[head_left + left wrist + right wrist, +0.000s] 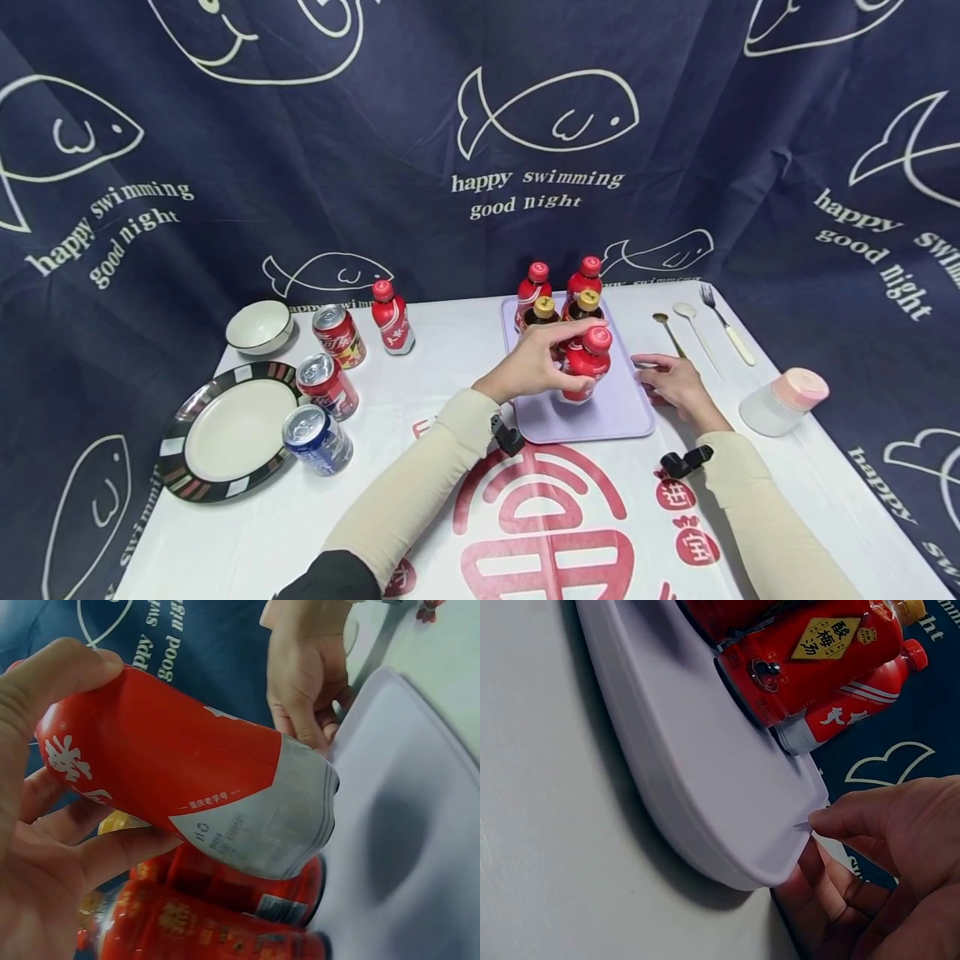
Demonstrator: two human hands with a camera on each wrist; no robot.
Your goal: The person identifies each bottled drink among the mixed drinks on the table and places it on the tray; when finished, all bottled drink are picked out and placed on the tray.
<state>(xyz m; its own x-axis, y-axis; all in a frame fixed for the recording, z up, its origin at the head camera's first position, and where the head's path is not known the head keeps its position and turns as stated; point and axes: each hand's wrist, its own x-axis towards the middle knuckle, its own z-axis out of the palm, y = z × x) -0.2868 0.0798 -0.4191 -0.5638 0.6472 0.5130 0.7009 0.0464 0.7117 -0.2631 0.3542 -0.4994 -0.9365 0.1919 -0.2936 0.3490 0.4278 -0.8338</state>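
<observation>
My left hand [542, 360] grips a red bottle [587, 364] with a red cap and silver base, thumb on one side and fingers on the other. In the left wrist view, the bottle [202, 765] hangs over the lilac tray [420, 765], its shadow on the tray surface. Behind it on the tray stand two gold-capped drink bottles [817, 660] with yellow diamond labels, and two red-capped bottles [534, 292] at the back. My right hand [675, 385] pinches the tray's right rim [682, 802], one fingertip on top and other fingers underneath.
Left of the tray are another red bottle [393, 321], two red cans [339, 337] and a blue can [318, 442], beside a dark-rimmed plate [240, 425] and a white bowl [259, 327]. At right lie two spoons [697, 329] and a fork [726, 321], near a pink-lidded jar [780, 404].
</observation>
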